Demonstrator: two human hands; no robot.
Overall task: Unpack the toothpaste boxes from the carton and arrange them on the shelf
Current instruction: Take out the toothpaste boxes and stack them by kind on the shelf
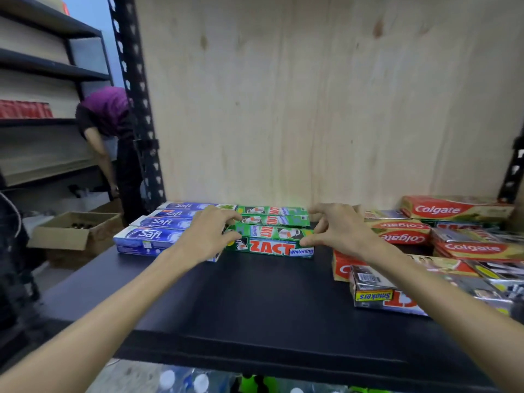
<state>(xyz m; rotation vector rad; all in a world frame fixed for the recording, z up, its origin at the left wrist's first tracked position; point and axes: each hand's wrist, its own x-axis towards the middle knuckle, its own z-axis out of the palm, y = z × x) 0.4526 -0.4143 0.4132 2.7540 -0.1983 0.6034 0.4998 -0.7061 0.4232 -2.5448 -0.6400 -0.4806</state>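
Several green ZACT toothpaste boxes [269, 246] lie side by side in a row at the back middle of the black shelf [255, 302]. My left hand [209, 234] is at their left ends, thumb and fingertips spread and touching the box ends. At their right ends my right hand [337, 228] does the same, with its thumb on the front box. Neither hand is wrapped round a box. Blue Safi boxes [147, 236] lie in a row just left of the green ones, partly hidden by my left hand.
Red Colgate boxes [453, 209] and silver ZACT Smokers boxes [377, 293] lie loosely piled on the shelf's right side. An open carton [76, 231] stands on the floor at left, near a bending person [107, 114]. A black upright post [136, 109] bounds the shelf's left.
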